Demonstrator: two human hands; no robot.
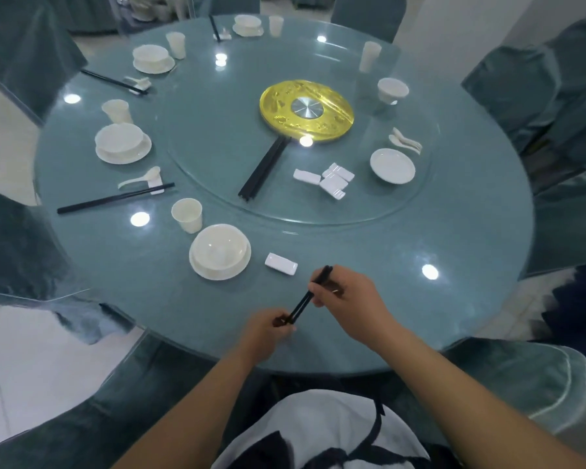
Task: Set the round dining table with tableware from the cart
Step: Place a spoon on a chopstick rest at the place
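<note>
Here both hands are pinching black chopsticks (308,299) over the table (420,299) edge: left hand (268,328) hiding the lower ends, right hand (347,292) covering the upper part, beside a white rest (281,264).

— What carried it all?
— A round teal table (454,265), with a glass turntable (217,137) lying at its centre.
— And directly on the tabletop?
— White bowl-on-plate sets (220,251), cups (186,214), a chopstick rest (281,264), and black chopsticks (115,198) beside a spoon (139,177) at the left.
</note>
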